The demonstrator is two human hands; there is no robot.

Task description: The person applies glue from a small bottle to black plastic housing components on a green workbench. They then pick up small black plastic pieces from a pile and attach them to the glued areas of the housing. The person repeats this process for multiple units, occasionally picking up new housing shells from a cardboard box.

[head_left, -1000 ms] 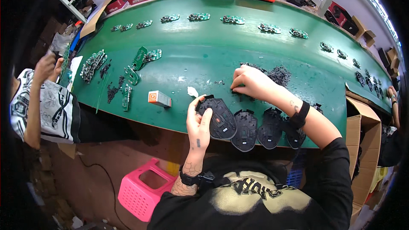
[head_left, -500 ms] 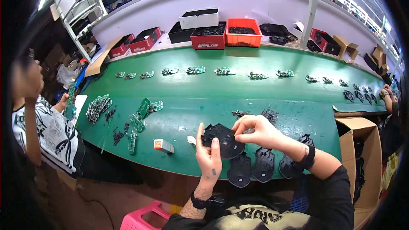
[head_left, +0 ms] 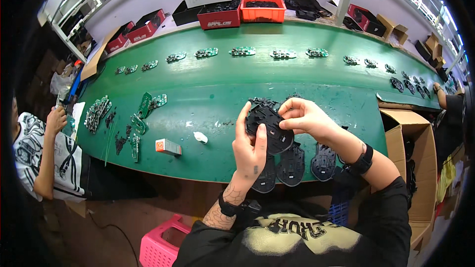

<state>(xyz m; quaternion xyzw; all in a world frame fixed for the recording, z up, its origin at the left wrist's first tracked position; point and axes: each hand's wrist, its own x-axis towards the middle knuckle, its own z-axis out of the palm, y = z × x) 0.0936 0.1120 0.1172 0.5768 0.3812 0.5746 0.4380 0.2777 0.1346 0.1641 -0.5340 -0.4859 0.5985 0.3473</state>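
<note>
Since the first frame, the right hand has moved off the green table to the black shell, held in the left hand to the right of the small orange-and-white box. Left fingers wrap the shell, thumb across its face; right thumb and forefinger bend close together at its edge, but I cannot tell whether they pinch anything. Other black shells lie right of the box, green circuit boards beyond it leftward
</note>
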